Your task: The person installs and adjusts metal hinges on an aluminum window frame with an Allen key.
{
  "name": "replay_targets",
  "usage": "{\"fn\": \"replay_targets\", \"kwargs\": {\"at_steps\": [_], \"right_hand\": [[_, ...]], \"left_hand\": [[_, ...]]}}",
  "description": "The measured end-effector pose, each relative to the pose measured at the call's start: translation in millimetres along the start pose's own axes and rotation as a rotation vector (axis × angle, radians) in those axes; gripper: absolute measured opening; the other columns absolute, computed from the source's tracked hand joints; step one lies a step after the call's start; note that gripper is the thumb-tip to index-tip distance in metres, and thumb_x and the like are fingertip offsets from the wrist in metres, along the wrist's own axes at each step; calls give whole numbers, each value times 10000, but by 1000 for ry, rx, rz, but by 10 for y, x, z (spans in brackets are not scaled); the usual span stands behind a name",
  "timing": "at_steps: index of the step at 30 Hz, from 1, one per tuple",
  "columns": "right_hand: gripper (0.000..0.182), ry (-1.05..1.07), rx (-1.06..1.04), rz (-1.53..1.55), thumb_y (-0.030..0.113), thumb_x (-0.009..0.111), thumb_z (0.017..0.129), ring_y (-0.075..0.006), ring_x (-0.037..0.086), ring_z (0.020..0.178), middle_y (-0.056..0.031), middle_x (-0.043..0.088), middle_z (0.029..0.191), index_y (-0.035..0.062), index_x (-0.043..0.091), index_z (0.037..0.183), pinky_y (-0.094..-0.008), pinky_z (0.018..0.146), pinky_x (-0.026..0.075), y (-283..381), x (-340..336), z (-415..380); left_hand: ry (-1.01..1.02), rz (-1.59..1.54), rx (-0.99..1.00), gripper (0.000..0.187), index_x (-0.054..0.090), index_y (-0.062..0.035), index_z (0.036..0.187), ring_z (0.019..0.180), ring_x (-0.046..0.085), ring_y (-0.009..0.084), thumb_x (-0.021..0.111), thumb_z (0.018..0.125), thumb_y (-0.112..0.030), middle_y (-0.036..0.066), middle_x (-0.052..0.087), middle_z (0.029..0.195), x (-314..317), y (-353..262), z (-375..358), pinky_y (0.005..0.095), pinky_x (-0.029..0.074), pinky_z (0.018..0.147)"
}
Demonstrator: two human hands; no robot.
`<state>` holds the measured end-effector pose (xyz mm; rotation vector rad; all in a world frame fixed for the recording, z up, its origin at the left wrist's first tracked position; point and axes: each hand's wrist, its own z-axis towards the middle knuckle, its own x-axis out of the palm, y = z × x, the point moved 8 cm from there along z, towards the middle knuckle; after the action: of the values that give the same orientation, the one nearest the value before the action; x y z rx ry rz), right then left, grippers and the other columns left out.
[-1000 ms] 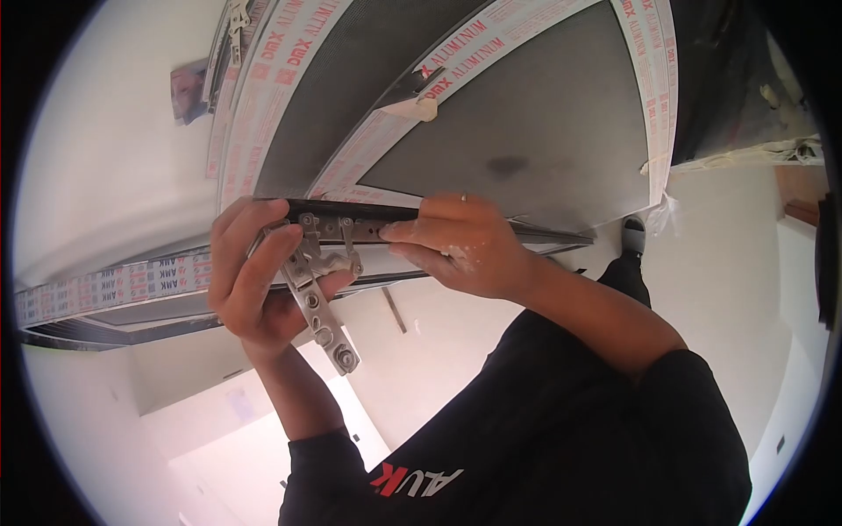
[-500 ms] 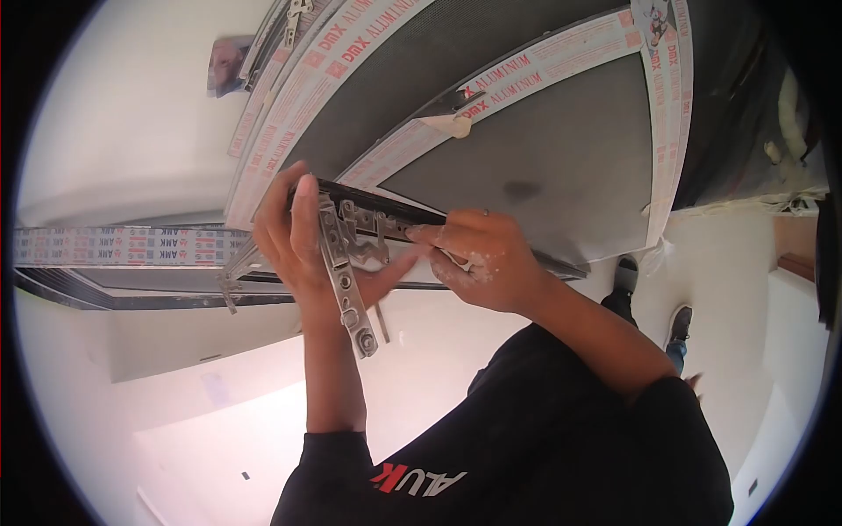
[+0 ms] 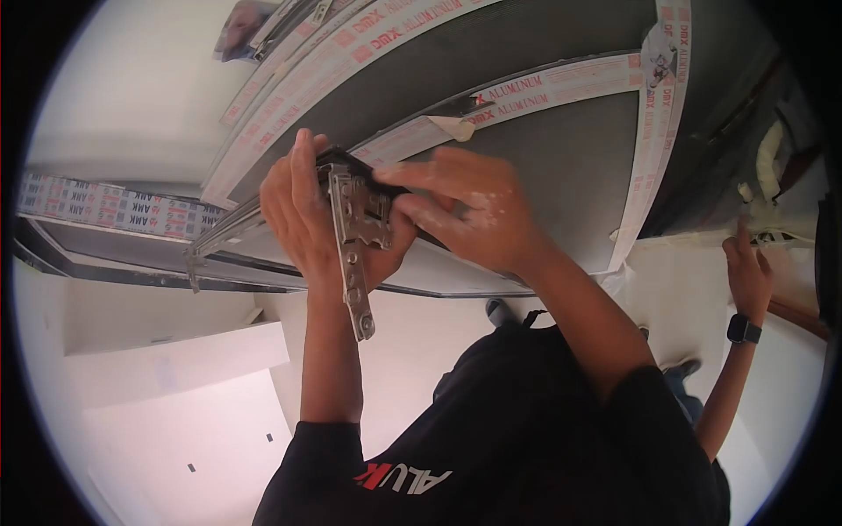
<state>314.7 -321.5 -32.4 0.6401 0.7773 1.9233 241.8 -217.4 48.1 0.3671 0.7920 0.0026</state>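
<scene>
My left hand [image 3: 303, 215] is wrapped around the corner of a black window frame [image 3: 340, 159], fingers on its far side. A silver metal window hinge [image 3: 358, 294] with holes and rivets hangs down from this corner, in front of my left palm. My right hand [image 3: 478, 206] is closed, thumb and index finger pinching the black frame edge just right of the hinge. White dust marks its knuckles. Exactly what lies between the fingertips is partly hidden.
Dark panels with red-printed protective tape [image 3: 517, 96] stand behind my hands. A taped frame rail [image 3: 114, 206] lies at left. On the right, a co-worker's raised hand [image 3: 750, 276] with a dark watch is near a wall edge.
The hinge has turned more upright. My right hand has moved left and up along the frame, closer to my left hand. A co-worker's arm has come into view at right.
</scene>
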Motion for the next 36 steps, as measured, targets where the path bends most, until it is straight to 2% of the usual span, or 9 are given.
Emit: {"fn": "replay_targets", "kwargs": {"at_steps": [3, 10, 15, 18, 22, 28, 30, 34, 36], "right_hand": [[321, 12, -96, 38, 57, 836, 812, -105, 530, 622, -11, 590, 734, 119, 803, 1126, -275, 552, 435, -34, 93, 93], [301, -78, -40, 186, 21, 839, 790, -119, 538, 630, -28, 604, 742, 95, 817, 1082, -274, 552, 429, -249, 138, 8], [279, -17, -63, 287, 9, 833, 787, -127, 534, 629, -33, 600, 736, 78, 814, 1057, -283, 555, 425, -208, 194, 81], [270, -55, -109, 222, 2, 829, 786, -137, 572, 656, -35, 624, 754, 71, 809, 1046, -284, 575, 451, -147, 154, 94], [265, -48, -68, 200, 3, 824, 792, -143, 611, 692, -35, 645, 771, 68, 805, 1048, -287, 598, 476, -139, 142, 116], [278, -65, -132, 220, 7, 827, 801, -137, 611, 668, -34, 643, 770, 74, 805, 1071, -282, 576, 474, -138, 152, 57], [278, -69, -103, 205, -1, 822, 811, -133, 606, 655, -36, 645, 778, 74, 804, 1078, -278, 566, 471, -138, 142, 15], [259, -106, -76, 217, -1, 814, 825, -127, 605, 658, -36, 637, 777, 72, 804, 1074, -279, 567, 470, -154, 164, -10], [257, -124, -109, 234, 2, 813, 826, -128, 600, 649, -38, 614, 763, 65, 802, 1075, -277, 565, 468, -161, 172, 2]], "left_hand": [[29, -58, -78, 1080, 314, 13, 1569, 1173, 553, 344, 846, 703, -352, 173, 579, 1351, 11, -3, -2, 491, 438, 1014], [78, 33, -29, 1038, 342, -30, 1563, 1209, 540, 357, 833, 698, -325, 178, 541, 1387, 104, -87, 45, 493, 442, 1032], [51, -80, 44, 908, 397, -15, 1503, 1277, 516, 375, 815, 769, -348, 171, 494, 1414, 64, 50, -58, 481, 463, 1047], [-92, -109, 46, 891, 450, -48, 1491, 1158, 564, 358, 794, 729, -357, 185, 587, 1294, 50, 54, -50, 494, 446, 974], [-31, -117, -12, 876, 456, -42, 1481, 1168, 564, 356, 803, 719, -298, 175, 587, 1300, 55, 67, -46, 498, 448, 980], [15, -128, -5, 930, 465, -72, 1473, 1180, 574, 347, 874, 679, -331, 168, 605, 1288, -22, 38, -43, 499, 447, 1010], [94, -104, -9, 1012, 435, -79, 1467, 1276, 542, 356, 939, 619, -304, 145, 520, 1400, 20, 37, -20, 474, 510, 1037], [61, -134, 12, 1026, 437, -76, 1474, 1247, 567, 346, 941, 612, -309, 137, 555, 1364, 23, 100, -55, 472, 518, 1026], [99, -128, -68, 1109, 436, -68, 1489, 1202, 594, 333, 980, 571, -369, 129, 594, 1319, 38, 170, -40, 466, 526, 1002]]}}
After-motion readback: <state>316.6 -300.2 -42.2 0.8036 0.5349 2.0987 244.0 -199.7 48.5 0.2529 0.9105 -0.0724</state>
